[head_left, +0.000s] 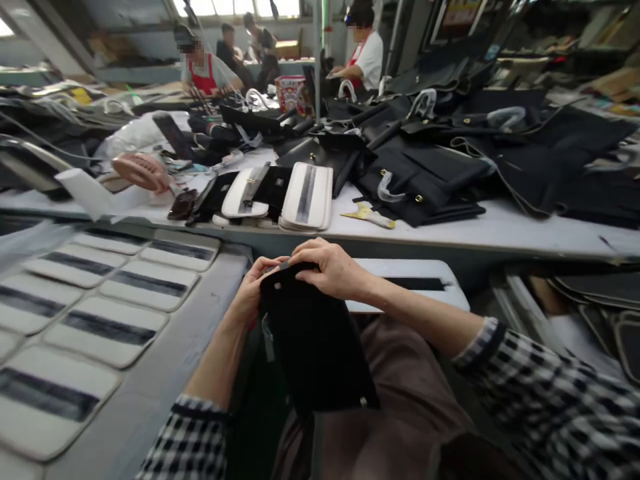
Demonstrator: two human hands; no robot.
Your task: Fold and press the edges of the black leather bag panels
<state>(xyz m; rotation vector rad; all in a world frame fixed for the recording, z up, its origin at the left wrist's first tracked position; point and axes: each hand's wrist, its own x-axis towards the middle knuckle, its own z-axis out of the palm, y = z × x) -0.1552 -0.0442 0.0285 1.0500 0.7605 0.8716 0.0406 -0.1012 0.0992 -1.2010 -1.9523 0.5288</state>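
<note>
A flat black bag panel [320,340] with rounded corners hangs over my lap, a small light spot near one upper corner and another low on the right. My left hand [253,288] grips its upper left edge, fingers curled behind it. Across the top edge my right hand [327,267] is closed, thumb on the near face and fingers over the far side. Some of the fingers are hidden by the panel. Behind my right wrist lies a white board with a black strip [423,284].
White panels with dark stripes [117,275] cover the left table in rows. On the bench ahead are two white panels [307,195], a yellow-handled tool [369,215], a pink fan [141,171] and piled black bags [415,177]. Co-workers [367,50] are farther back.
</note>
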